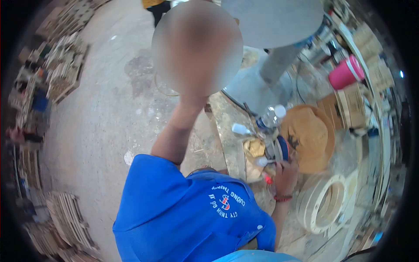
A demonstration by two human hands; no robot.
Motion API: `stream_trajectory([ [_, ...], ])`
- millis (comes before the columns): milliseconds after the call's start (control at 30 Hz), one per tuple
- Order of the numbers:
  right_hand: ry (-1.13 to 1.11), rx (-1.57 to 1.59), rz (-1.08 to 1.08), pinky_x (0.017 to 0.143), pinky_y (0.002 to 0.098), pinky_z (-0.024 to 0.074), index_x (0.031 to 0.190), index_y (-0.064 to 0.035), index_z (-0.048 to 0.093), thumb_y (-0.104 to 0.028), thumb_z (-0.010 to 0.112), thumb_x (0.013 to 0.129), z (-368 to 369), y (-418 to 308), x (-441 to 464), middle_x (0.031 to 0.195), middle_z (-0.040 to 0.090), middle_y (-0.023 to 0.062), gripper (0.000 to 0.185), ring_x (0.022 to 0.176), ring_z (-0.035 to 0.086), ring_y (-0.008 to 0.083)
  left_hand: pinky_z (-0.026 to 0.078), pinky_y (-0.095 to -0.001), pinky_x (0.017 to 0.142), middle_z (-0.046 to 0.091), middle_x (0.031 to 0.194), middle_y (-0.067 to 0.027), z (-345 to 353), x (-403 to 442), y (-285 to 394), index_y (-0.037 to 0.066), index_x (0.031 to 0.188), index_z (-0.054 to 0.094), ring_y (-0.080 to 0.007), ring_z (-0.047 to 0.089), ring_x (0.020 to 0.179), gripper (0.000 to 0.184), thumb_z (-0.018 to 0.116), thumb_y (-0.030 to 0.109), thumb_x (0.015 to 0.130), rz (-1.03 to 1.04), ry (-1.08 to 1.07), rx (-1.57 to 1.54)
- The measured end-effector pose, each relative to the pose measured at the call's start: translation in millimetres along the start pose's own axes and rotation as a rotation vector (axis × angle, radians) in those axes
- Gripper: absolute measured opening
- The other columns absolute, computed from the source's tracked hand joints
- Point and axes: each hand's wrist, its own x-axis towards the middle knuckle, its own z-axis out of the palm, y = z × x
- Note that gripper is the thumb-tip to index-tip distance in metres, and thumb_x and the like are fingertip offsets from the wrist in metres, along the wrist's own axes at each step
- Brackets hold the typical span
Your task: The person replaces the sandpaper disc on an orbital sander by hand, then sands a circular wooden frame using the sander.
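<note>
My left arm reaches up from a blue sleeve, and a round blurred patch (197, 48) covers its end, so the hand's fingers are hidden. On the right, my right hand (286, 174), with a reddish bracelet at the wrist, has curled fingers above the cluttered work surface. Its fingertips are at the thin tip of a small white bottle (262, 161); what they grip is not clear. A round blue-rimmed item (283, 147) is just beyond the fingers. Near it are a crumpled yellowish lump (254, 148), a second small white bottle (241, 129) and a clear water bottle (273, 116).
A brown hat (307, 137) lies right of my hand, above a pale ring-shaped piece (321, 203). A pink container (346, 72) stands by cardboard boxes (351, 105). A large grey disc-topped stand (279, 19) rises ahead. Wood stacks (65, 78) line the left.
</note>
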Motion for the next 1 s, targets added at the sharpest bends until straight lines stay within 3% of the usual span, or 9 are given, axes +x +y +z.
stream_trajectory([
  [100, 0.036, -0.116, -0.025, 0.101, 0.046, 0.0429, 0.086, -0.0027, 0.072, -0.014, 0.067, 0.086, 4.2, 0.9, -5.0, 0.124, 0.061, 0.0239, 0.012, 0.119, 0.056, 0.0391, 0.055, -0.0259, 0.064, 0.065, 0.095, -0.0086, 8.6, -29.2, -7.2, 0.006, 0.124, 0.056, -0.0141, 0.066, 0.078, 0.042, 0.071, 0.005, 0.084, -0.021, -0.246, 0.063],
  [167, -0.077, -0.044, 0.137, 0.1, 0.0453, 0.0432, 0.086, -0.0035, 0.071, -0.015, 0.066, 0.087, -2.5, -6.9, -3.3, 0.122, 0.062, 0.0216, 0.012, 0.119, 0.056, 0.0378, 0.051, -0.0313, 0.069, 0.065, 0.089, -0.0013, 18.5, -54.6, 5.7, 0.012, 0.098, 0.073, -0.0163, 0.065, 0.078, 0.023, 0.074, 0.003, 0.077, -0.08, -0.37, 0.09],
  [200, -0.004, -0.021, 0.124, 0.098, 0.045, 0.0444, 0.087, -0.0036, 0.07, -0.013, 0.066, 0.087, -3.1, -8.4, -2.8, 0.12, 0.062, 0.0206, 0.01, 0.117, 0.057, 0.0374, 0.053, -0.0291, 0.06, 0.068, 0.088, -0.0068, 16.2, -64.6, -2.8, 0.008, 0.104, 0.076, -0.0187, 0.066, 0.072, 0.03, 0.076, -0.004, 0.077, 0.076, -0.51, 0.171],
  [367, 0.226, 0.112, 0.122, 0.091, 0.0444, 0.0485, 0.087, -0.0051, 0.068, -0.009, 0.069, 0.082, 0.8, -10.5, -9.5, 0.118, 0.062, 0.0177, 0.006, 0.108, 0.06, 0.0367, 0.055, -0.0299, 0.064, 0.068, 0.089, -0.0048, 17.2, -113.8, -9.2, 0.011, 0.1, 0.075, -0.0199, 0.067, 0.076, 0.025, 0.074, 0.002, 0.077, 0.216, -0.893, 0.229],
  [433, 0.236, 0.098, 0.098, 0.088, 0.0451, 0.0493, 0.086, -0.0077, 0.068, -0.011, 0.07, 0.082, 5.1, -5.8, -9.8, 0.12, 0.06, 0.0141, 0.006, 0.105, 0.059, 0.036, 0.056, -0.0304, 0.065, 0.068, 0.09, -0.0033, 16.4, -128.5, -15.0, 0.013, 0.099, 0.075, -0.0203, 0.067, 0.077, 0.025, 0.073, 0.004, 0.076, 0.241, -0.967, 0.24],
  [567, 0.207, 0.136, 0.199, 0.088, 0.0446, 0.0499, 0.085, -0.0076, 0.069, -0.012, 0.07, 0.083, 5.9, -5.9, -8.5, 0.117, 0.061, 0.0147, 0.005, 0.104, 0.06, 0.0355, 0.057, -0.0309, 0.067, 0.067, 0.096, 0.0001, 21.8, -137.9, -19.4, 0.017, 0.1, 0.073, -0.019, 0.068, 0.084, 0.03, 0.069, 0.007, 0.072, 0.298, -1.046, 0.281],
  [767, 0.155, 0.165, 0.28, 0.088, 0.0441, 0.0503, 0.085, -0.0055, 0.071, -0.015, 0.069, 0.083, 0.9, -6.0, -4.8, 0.116, 0.063, 0.0149, 0.009, 0.103, 0.062, 0.0345, 0.057, -0.0308, 0.07, 0.069, 0.098, -0.0008, 25.6, -142.5, -20.1, 0.017, 0.101, 0.075, -0.0198, 0.069, 0.086, 0.032, 0.069, 0.006, 0.072, 0.337, -1.143, 0.357],
  [1000, 0.043, 0.135, 0.251, 0.087, 0.0438, 0.0508, 0.087, -0.0047, 0.072, -0.018, 0.066, 0.086, -2.6, 2.5, -3.7, 0.115, 0.064, 0.015, 0.015, 0.103, 0.063, 0.0333, 0.057, -0.0276, 0.068, 0.065, 0.101, 0.0054, 35.1, -158.8, -26.7, 0.022, 0.11, 0.071, -0.0152, 0.066, 0.091, 0.035, 0.064, 0.016, 0.077, 0.507, -1.336, 0.328],
])
